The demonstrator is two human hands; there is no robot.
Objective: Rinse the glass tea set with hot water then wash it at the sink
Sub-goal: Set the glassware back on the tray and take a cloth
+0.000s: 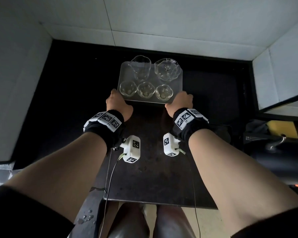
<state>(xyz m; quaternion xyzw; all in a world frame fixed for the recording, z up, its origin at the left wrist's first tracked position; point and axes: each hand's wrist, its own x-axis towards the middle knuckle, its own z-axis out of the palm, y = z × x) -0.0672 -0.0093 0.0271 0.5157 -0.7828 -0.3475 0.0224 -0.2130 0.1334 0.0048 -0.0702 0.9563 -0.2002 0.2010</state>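
A clear rectangular tray sits in the middle of a dark counter. On it stand a glass pitcher at the back left, a lidded glass bowl at the back right, and three small glass cups in a row along the front. My left hand grips the tray's near left corner. My right hand grips the near right corner. Both wrists wear black bands with white marker tags.
White tiled walls close in the counter at the back and both sides. A dark sink with a metal tap and a yellow sponge lies at the right. Water drops lie on the counter's front left edge.
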